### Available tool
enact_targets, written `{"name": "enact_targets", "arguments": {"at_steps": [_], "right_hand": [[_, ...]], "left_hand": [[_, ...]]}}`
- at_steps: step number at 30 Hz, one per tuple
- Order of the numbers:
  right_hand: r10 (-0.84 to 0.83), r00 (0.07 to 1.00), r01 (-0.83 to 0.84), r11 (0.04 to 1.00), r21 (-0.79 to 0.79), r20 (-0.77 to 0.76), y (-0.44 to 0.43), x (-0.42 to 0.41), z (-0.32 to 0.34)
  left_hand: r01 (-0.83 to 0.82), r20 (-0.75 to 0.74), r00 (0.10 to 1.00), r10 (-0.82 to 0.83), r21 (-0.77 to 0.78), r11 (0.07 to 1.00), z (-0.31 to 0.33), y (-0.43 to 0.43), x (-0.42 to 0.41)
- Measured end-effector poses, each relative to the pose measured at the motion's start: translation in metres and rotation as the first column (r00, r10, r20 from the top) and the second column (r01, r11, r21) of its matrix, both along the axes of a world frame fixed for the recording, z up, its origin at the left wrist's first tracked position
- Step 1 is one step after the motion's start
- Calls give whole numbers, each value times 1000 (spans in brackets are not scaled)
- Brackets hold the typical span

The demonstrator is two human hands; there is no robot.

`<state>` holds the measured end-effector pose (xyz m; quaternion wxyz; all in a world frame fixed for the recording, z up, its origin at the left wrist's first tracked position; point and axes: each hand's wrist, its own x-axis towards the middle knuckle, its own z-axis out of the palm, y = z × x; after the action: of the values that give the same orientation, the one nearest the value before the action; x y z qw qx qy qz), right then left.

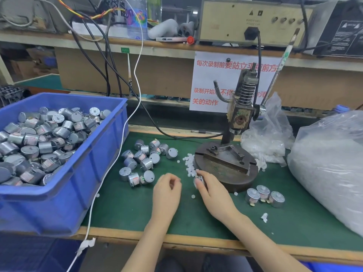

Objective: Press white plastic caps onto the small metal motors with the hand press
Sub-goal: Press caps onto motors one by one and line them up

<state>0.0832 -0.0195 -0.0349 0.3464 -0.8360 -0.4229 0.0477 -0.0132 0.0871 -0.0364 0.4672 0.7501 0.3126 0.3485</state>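
Note:
My right hand (211, 188) grips a small metal motor (198, 181) just in front of the hand press's round base (225, 169). My left hand (167, 186) hovers beside it with its fingers curled; whether it pinches a cap is hidden. A heap of white plastic caps (189, 164) lies at the base's left edge, right above my right fingertips. Loose motors (142, 160) are scattered on the green mat to the left. Three motors (264, 195) stand together right of the base. The press column with its spring (244, 95) rises behind.
A blue bin (64, 181) full of motors fills the left side. Clear plastic bags of white parts (330, 163) sit at the right. A white cable (117, 154) hangs across the bin's right edge. The press lever (279, 69) slants up to the right.

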Motion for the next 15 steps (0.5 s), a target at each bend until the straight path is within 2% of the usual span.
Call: {"name": "enact_targets", "arguments": {"at_steps": [2,4,9,15], "right_hand": [[21,995,-12,995,-94,99,-1,-1,-4],[45,989,-26,991,-132,141,-2,-3,-6],[67,980,-30,980,-196,188,-2,-5,-7],[59,977,-19,981,-191,205,-2,-5,-8]], "left_hand": [[-68,80,993,82,-167,984,-3,6,-1],[-69,116,988,99,-237,969,-3,7,-1],[-51,69,995,67,-210,976,-4,7,-1],[-59,53,996,70,-197,979,-1,5,-2]]}}
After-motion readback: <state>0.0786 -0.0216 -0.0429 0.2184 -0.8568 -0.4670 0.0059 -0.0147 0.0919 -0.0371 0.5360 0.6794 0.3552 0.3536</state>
